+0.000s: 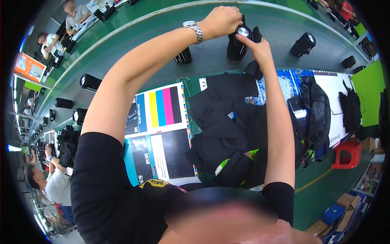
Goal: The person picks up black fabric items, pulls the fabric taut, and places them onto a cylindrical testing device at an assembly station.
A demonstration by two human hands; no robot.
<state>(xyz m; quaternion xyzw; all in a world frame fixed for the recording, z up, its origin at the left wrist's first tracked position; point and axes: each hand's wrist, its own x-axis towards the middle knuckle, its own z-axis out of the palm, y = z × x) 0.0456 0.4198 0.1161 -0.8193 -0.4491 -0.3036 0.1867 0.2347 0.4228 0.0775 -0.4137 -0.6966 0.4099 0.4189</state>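
A black cylindrical speaker (243,31) with a round silver end stands on the grey conveyor belt, black cloth (235,50) apparently around its sides. My left hand (222,22), a metal watch on its wrist, is closed at the far side of the speaker's top, its fingertips pinching a dark edge of the cloth. My right hand (260,49) reaches in from the right. Its thumb presses by the silver end, and its fingers are partly hidden behind a raised black flap (256,35). Black cloth pieces (227,122) lie heaped on the table beneath my arms.
Other black speakers (304,44) stand along the belt on both sides. A printed sheet with colour bars (162,107) lies left of the cloth heap; a black mesh bag (319,107) is to the right. A red stool (347,155) stands on the floor. Several people sit at the left.
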